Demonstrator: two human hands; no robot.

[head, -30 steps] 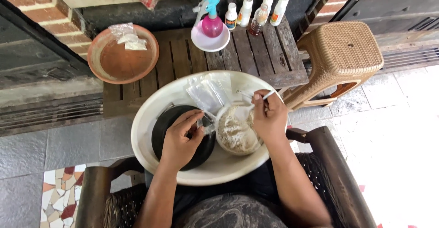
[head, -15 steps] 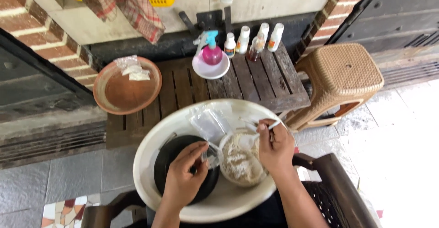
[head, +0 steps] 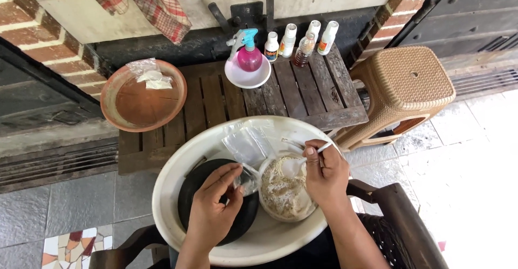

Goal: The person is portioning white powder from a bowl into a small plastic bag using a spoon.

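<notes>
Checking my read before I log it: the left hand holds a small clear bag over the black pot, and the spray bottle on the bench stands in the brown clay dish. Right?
Not quite. The head view shows the spray bottle standing in the white dish, not the clay dish, which holds only crumpled plastic. The left hand does hold the clear bag over the black pot.

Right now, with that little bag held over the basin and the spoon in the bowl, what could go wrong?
The left hand pinches a small clear bag at the edge of the bowl; if it tips, its contents could miss and land on the black dish. The right hand holds a white spoon over the crumbly mix, so a quick scoop might flick bits into the basin. The basin seems to rest on the lap, so it may shift.
</notes>
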